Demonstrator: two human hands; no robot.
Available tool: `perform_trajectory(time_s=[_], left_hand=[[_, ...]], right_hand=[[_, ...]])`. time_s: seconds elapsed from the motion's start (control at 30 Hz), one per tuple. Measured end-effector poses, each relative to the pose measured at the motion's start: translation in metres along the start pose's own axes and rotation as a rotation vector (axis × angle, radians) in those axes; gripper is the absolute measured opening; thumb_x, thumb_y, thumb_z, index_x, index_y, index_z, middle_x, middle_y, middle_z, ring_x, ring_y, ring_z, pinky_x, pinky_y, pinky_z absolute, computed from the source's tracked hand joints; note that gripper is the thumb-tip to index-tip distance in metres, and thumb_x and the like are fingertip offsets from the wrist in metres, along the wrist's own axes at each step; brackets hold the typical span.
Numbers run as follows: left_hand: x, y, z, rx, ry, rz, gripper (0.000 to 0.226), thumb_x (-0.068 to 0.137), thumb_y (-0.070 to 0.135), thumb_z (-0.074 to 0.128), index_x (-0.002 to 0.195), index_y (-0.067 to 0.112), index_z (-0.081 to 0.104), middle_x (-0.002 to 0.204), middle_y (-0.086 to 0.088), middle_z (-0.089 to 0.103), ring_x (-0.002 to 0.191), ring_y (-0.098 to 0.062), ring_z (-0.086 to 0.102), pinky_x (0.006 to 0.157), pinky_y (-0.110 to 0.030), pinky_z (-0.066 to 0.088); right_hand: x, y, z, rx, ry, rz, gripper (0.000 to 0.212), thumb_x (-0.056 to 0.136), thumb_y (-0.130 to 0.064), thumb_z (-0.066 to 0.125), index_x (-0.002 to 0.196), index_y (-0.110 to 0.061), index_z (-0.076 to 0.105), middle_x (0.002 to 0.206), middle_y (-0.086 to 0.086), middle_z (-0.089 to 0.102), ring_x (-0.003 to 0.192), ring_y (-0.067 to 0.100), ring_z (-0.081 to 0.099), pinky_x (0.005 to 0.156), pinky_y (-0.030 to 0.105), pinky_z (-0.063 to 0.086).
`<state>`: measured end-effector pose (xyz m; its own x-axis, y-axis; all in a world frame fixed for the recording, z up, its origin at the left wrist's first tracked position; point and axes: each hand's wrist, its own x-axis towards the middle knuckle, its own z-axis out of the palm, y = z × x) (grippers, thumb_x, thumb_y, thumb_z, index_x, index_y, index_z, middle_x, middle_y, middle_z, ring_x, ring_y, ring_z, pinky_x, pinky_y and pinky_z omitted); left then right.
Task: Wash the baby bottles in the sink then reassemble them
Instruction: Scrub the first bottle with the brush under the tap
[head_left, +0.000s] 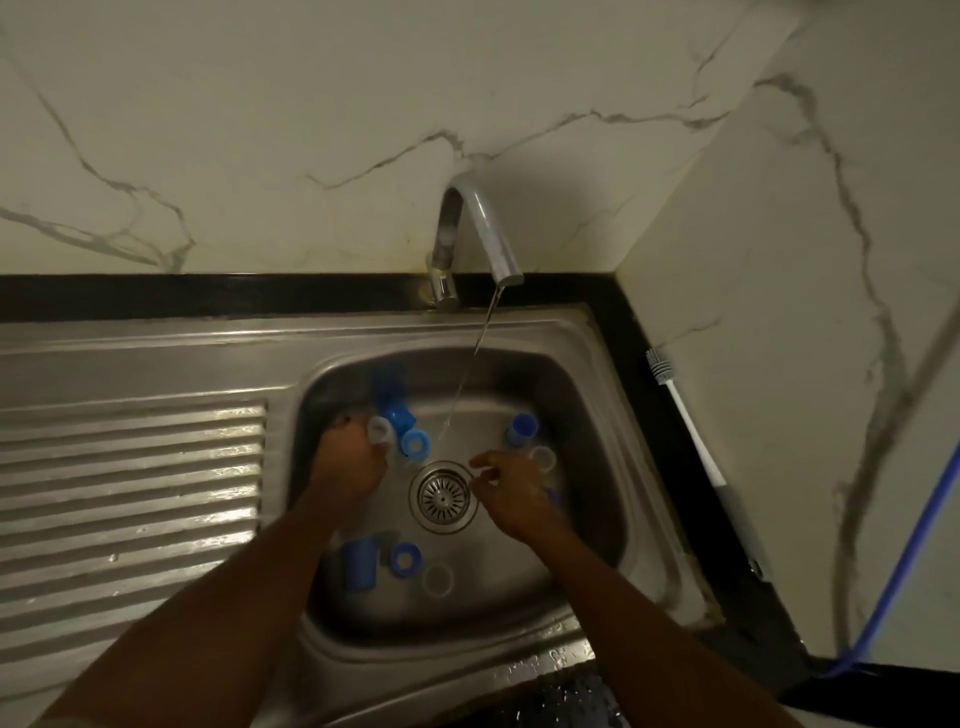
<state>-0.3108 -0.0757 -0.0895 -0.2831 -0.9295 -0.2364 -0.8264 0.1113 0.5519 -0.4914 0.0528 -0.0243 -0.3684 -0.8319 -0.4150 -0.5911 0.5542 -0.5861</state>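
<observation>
Both your hands are down inside the steel sink (582, 415), on either side of the drain strainer (443, 497). Your left hand (345, 462) sits toward the basin's left wall, fingers curled around a clear bottle part (380, 430) that pokes out past your fingertips; just beside it lie a blue bottle (396, 410) and a blue ring (414, 443). Your right hand (511, 491) hovers right of the strainer with fingers loosely spread, pinching something small and pale; you cannot tell what it is. Beyond that hand, near the basin's right wall, rest a blue cap (522, 429) and a clear cup-shaped piece (543, 459). Near the front edge of the basin, between your forearms, lie another blue bottle (359, 564), a second blue ring (405, 560) and a clear piece (437, 580). Water (475, 358) runs from the tap (480, 228) and lands between your hands. A white bottle brush (685, 421) lies on the dark surface (660, 431) along the sink's right edge.
</observation>
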Motion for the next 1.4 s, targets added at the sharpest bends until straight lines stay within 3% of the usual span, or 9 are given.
perform_trajectory(time_s=[0.23, 0.37, 0.47, 0.63, 0.77, 0.93, 1.07, 1.23, 1.4], left_hand=[[-0.007, 0.1, -0.039, -0.311, 0.063, 0.258, 0.032, 0.079, 0.017, 0.079, 0.108, 0.016, 0.066, 0.104, -0.002, 0.069, 0.095, -0.02, 0.065, 0.088, -0.035, 0.053], [-0.014, 0.137, -0.051, -0.462, 0.1, 0.221, 0.037, 0.075, 0.02, 0.082, 0.108, 0.021, 0.065, 0.102, 0.003, 0.07, 0.092, -0.013, 0.066, 0.081, -0.026, 0.055], [-0.029, 0.146, -0.051, -0.626, 0.165, 0.131, 0.041, 0.081, 0.017, 0.08, 0.112, 0.027, 0.056, 0.103, 0.012, 0.063, 0.094, -0.004, 0.061, 0.08, -0.014, 0.047], [-0.062, 0.136, -0.033, -0.614, 0.267, -0.083, 0.036, 0.094, 0.019, 0.068, 0.127, 0.022, 0.056, 0.113, 0.007, 0.059, 0.103, -0.008, 0.057, 0.09, -0.027, 0.047], [-0.073, 0.118, -0.022, -0.559, 0.264, -0.183, 0.041, 0.094, 0.026, 0.067, 0.133, 0.024, 0.054, 0.127, 0.003, 0.061, 0.118, -0.018, 0.059, 0.104, -0.044, 0.049], [-0.077, 0.122, -0.023, -0.521, 0.277, -0.183, 0.04, 0.096, 0.03, 0.064, 0.134, 0.025, 0.053, 0.125, 0.002, 0.062, 0.116, -0.016, 0.059, 0.102, -0.042, 0.049], [-0.078, 0.138, -0.024, -0.634, 0.283, -0.201, 0.045, 0.096, 0.041, 0.061, 0.135, 0.021, 0.052, 0.126, -0.001, 0.062, 0.115, -0.019, 0.061, 0.102, -0.044, 0.049], [-0.079, 0.153, -0.033, -1.163, 0.181, -0.114, 0.045, 0.088, 0.046, 0.069, 0.121, 0.017, 0.061, 0.117, -0.009, 0.069, 0.109, -0.028, 0.067, 0.095, -0.045, 0.053], [-0.068, 0.172, -0.043, -1.154, 0.2, -0.005, 0.039, 0.085, 0.033, 0.071, 0.116, 0.01, 0.066, 0.107, -0.013, 0.073, 0.101, -0.029, 0.07, 0.085, -0.042, 0.058]], right_hand=[[0.025, -0.046, -0.024, 0.18, 0.04, -0.228, 0.071, 0.087, -0.013, 0.07, 0.148, -0.017, 0.034, 0.131, -0.006, 0.049, 0.119, 0.012, 0.05, 0.095, 0.024, 0.04], [0.051, -0.054, -0.041, 0.215, 0.108, -0.268, 0.052, 0.088, -0.011, 0.067, 0.134, -0.025, 0.048, 0.116, 0.002, 0.065, 0.104, 0.021, 0.063, 0.081, 0.026, 0.047], [0.065, -0.059, -0.052, 0.189, 0.09, -0.268, 0.028, 0.093, -0.027, 0.062, 0.117, -0.036, 0.053, 0.103, -0.011, 0.065, 0.1, 0.017, 0.066, 0.071, 0.017, 0.047], [0.069, -0.059, -0.06, 0.126, 0.081, -0.341, 0.057, 0.088, -0.036, 0.068, 0.137, -0.036, 0.041, 0.127, 0.0, 0.059, 0.112, 0.022, 0.06, 0.086, 0.032, 0.053], [0.069, -0.053, -0.056, -0.035, 0.045, -0.368, 0.06, 0.091, -0.037, 0.065, 0.143, -0.032, 0.037, 0.133, 0.002, 0.056, 0.116, 0.02, 0.058, 0.079, 0.023, 0.044], [0.063, -0.051, -0.061, -0.082, 0.039, -0.329, 0.051, 0.091, -0.041, 0.064, 0.136, -0.031, 0.043, 0.124, 0.001, 0.06, 0.103, 0.016, 0.06, 0.077, 0.023, 0.045], [0.056, -0.064, -0.077, 0.29, -0.028, -0.211, 0.054, 0.088, -0.036, 0.069, 0.135, -0.026, 0.046, 0.123, 0.0, 0.055, 0.097, 0.013, 0.053, 0.076, 0.028, 0.05], [0.031, -0.077, -0.092, 1.026, -0.45, 0.1, 0.028, 0.095, -0.032, 0.06, 0.116, -0.013, 0.059, 0.124, 0.018, 0.06, 0.111, 0.033, 0.062, 0.088, 0.039, 0.058], [0.014, -0.054, -0.087, 1.061, -0.54, 0.162, 0.054, 0.096, -0.055, 0.05, 0.124, -0.009, 0.056, 0.118, 0.016, 0.064, 0.108, 0.029, 0.064, 0.083, 0.033, 0.058]])
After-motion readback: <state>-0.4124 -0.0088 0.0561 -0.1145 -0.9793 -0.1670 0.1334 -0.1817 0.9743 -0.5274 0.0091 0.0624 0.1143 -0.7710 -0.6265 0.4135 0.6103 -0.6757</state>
